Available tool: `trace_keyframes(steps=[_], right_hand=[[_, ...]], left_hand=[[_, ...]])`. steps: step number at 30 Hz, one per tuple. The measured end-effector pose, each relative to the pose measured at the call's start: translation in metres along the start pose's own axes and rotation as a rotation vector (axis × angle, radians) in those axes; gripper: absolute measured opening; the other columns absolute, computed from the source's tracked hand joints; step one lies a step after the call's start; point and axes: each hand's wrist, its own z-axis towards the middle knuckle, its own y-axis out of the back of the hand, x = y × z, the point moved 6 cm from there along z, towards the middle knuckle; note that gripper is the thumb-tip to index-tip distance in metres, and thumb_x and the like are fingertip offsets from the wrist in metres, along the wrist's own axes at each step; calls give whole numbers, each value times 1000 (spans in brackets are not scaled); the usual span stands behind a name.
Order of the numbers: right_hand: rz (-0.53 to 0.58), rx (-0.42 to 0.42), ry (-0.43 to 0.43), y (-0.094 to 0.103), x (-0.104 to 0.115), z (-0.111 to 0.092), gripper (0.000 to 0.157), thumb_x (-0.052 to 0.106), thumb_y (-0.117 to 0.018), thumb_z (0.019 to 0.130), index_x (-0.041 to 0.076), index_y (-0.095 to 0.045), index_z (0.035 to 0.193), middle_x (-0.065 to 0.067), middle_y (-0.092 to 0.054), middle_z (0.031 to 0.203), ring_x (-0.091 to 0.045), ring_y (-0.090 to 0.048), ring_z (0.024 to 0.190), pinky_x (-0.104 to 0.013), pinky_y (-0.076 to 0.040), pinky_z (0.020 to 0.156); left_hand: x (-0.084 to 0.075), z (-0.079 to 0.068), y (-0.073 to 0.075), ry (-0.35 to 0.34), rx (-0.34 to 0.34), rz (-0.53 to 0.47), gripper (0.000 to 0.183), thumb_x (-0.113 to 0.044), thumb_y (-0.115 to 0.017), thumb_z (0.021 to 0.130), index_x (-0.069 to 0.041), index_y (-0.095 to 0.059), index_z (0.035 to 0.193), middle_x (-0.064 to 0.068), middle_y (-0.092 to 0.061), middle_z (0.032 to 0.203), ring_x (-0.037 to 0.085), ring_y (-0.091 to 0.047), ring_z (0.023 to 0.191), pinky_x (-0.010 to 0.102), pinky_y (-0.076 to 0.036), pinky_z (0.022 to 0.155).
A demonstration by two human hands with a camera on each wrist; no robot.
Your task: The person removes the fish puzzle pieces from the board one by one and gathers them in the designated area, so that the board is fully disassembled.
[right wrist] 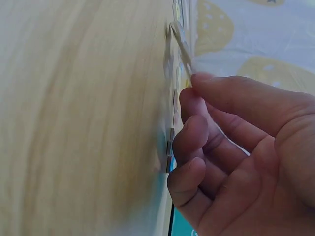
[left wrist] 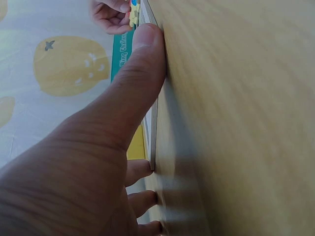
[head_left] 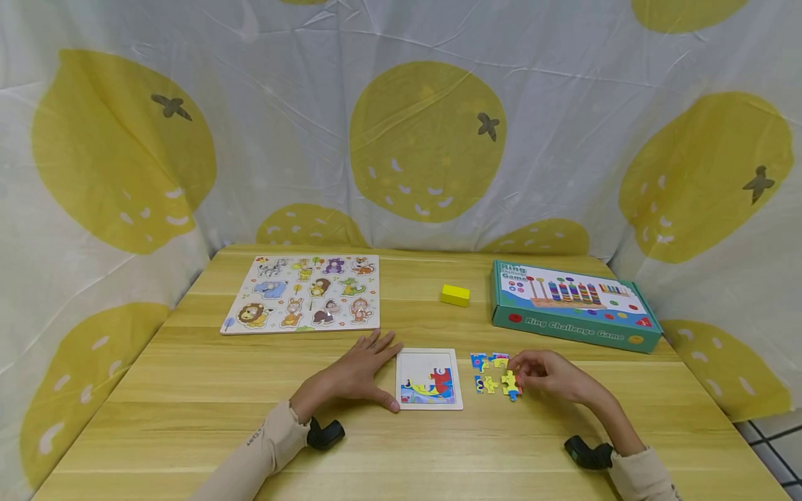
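A small white-rimmed puzzle tray [head_left: 459, 383] lies on the table, its lower and right parts filled with red, yellow and blue pieces [head_left: 442, 382]. At the tray's left edge rests my left hand [head_left: 354, 374], fingers spread and thumb straight along the lower corner. In the left wrist view, the thumb [left wrist: 145, 49] touches the tray's side. My right hand [head_left: 554, 376] pinches a yellow and blue puzzle piece [head_left: 511, 386] between thumb and fingertip. That puzzle piece [right wrist: 182, 46] is tilted up on edge in the right wrist view. Several loose pieces [head_left: 486, 384] lie beside it.
Behind the left hand lies an animal peg board [head_left: 301, 296]. A yellow block [head_left: 455, 296] stands behind the tray. The green Ring Challenge Game box [head_left: 573, 306] is at the back right. A lemon-print curtain [head_left: 426, 139] encloses the wooden table [head_left: 438, 459].
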Motion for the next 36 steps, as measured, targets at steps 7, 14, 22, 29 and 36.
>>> trace_keyframes(steps=[7, 14, 22, 29, 36], right_hand=[[-29, -19, 14, -1, 1, 0, 18, 7, -63, 92, -1, -63, 107, -2, -58, 81, -7, -50, 69, -18, -40, 55], [-84, -45, -28, 1, 3, 1, 18, 7, -65, 90, 3, -63, 107, -3, -55, 81, -9, -49, 69, -19, -40, 56], [-188, -118, 5, 0, 21, 16, 20, 8, -65, 90, 5, -65, 110, 1, -59, 85, -11, -52, 75, -21, -47, 63], [-169, -87, 107, -21, 51, 44, 27, 12, -67, 90, 5, -64, 116, -4, -65, 102, -18, -57, 88, -26, -52, 71], [-211, 16, 151, -53, 73, 69, 36, 15, -72, 87, 7, -63, 120, -5, -63, 115, -22, -56, 95, -25, -51, 71]], left_hand=[[-1, -1, 0, -4, 1, -2, 107, -61, -76, 69, -11, -30, 151, 13, -15, 160, 39, -1, 146, 55, -3, 117], [0, 0, -1, -2, 0, 1, 107, -62, -76, 69, -11, -30, 151, 13, -14, 160, 38, -1, 146, 54, -3, 118], [2, 1, -2, 14, 5, 11, 109, -64, -75, 68, -14, -29, 152, 11, -13, 160, 36, 0, 147, 53, -3, 118], [2, 0, -1, 11, 3, 10, 108, -64, -75, 68, -13, -29, 152, 12, -14, 160, 37, 0, 147, 54, -3, 118], [3, 1, -2, 21, 10, 21, 107, -65, -73, 69, -14, -29, 152, 10, -13, 160, 36, 0, 147, 53, -2, 118]])
